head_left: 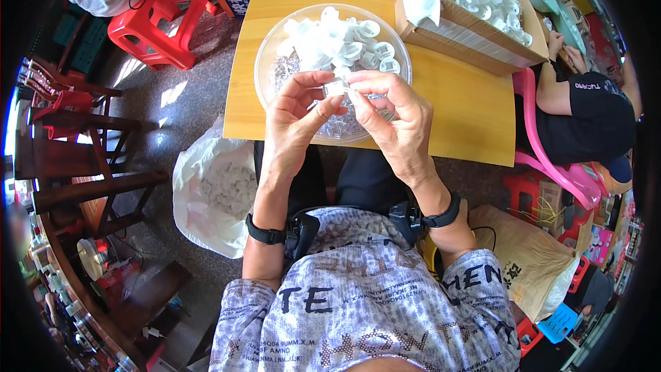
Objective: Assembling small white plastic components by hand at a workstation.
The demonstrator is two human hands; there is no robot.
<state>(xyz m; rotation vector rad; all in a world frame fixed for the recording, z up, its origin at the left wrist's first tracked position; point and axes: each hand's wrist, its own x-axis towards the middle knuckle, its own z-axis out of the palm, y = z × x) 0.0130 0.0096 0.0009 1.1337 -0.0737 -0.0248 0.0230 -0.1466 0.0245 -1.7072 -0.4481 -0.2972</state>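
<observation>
My left hand and my right hand meet over the near half of a round clear plastic tub. Between their fingertips they pinch a small white plastic piece; its finer shape is partly covered by the fingers. In the tub's far half lies a heap of white ring-shaped plastic parts. Small transparent plastic pieces fill the near and left part, beneath my hands. The tub stands on a yellow wooden table, close to its near edge.
An open cardboard box full of white parts stands at the table's far right. A white sack of small pieces is on the floor at left, near a red stool. At right, a co-worker in black sits by a pink chair.
</observation>
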